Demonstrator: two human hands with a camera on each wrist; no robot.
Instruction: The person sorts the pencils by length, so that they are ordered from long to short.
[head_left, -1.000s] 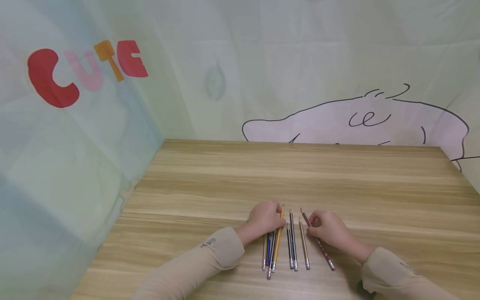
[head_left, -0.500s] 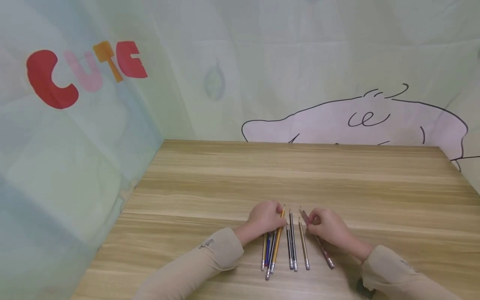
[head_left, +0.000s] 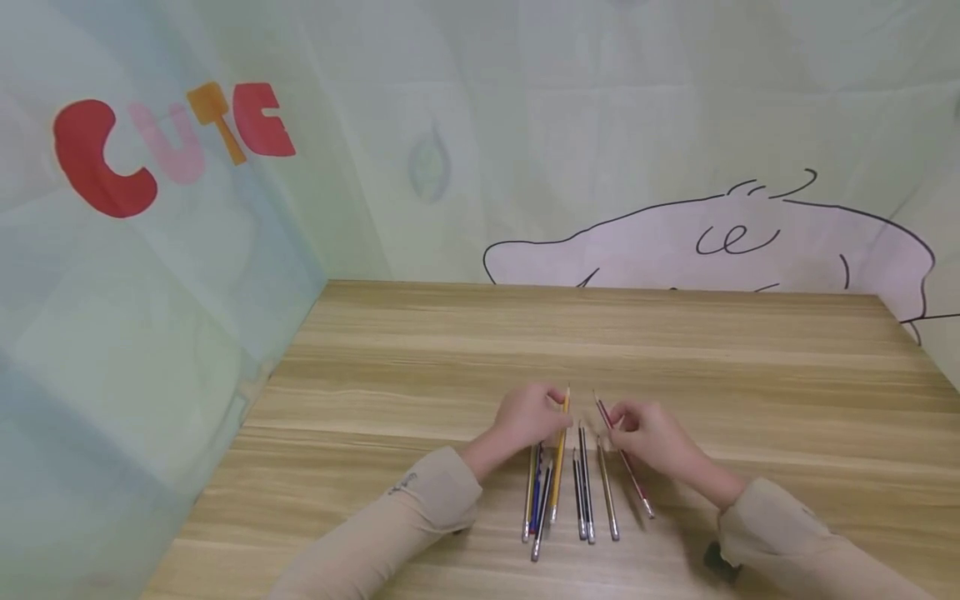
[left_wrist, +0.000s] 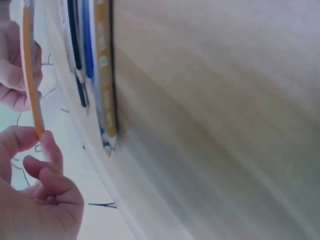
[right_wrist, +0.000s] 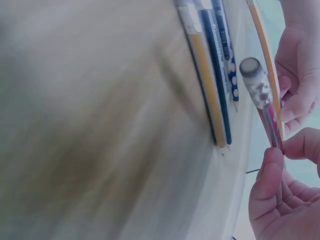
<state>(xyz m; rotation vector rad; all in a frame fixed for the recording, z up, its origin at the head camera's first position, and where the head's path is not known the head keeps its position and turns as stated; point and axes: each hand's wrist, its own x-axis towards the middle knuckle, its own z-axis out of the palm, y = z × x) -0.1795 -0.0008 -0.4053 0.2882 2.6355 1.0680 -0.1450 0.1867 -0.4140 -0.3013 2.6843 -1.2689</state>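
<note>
My left hand [head_left: 527, 417] pinches a yellow pencil [head_left: 560, 467] between thumb and fingertip, point end away from me. In the left wrist view this pencil [left_wrist: 29, 65] is raised above the others. Facing it, my right hand [head_left: 658, 435] pinches a dark red pencil [head_left: 630, 472], tilted with its point toward upper left. Its silver ferrule [right_wrist: 260, 87] and eraser end show large in the right wrist view, off the tabletop. Between the hands lie two dark pencils [head_left: 588, 492] and a gold pencil [head_left: 608, 496]. Below the left hand lie several more, including a blue pencil [head_left: 536, 496].
The wood-grain table [head_left: 420, 342] reaches back to a pale printed cloth [head_left: 390, 167] hanging behind and at the left. A cartoon outline [head_left: 675, 242] and coloured letters [head_left: 105, 158] are printed on it. Beige sleeves cover both forearms.
Both hands have risen slightly away from me, lifting the yellow and dark red pencils off the table. The other pencils stay about where they were.
</note>
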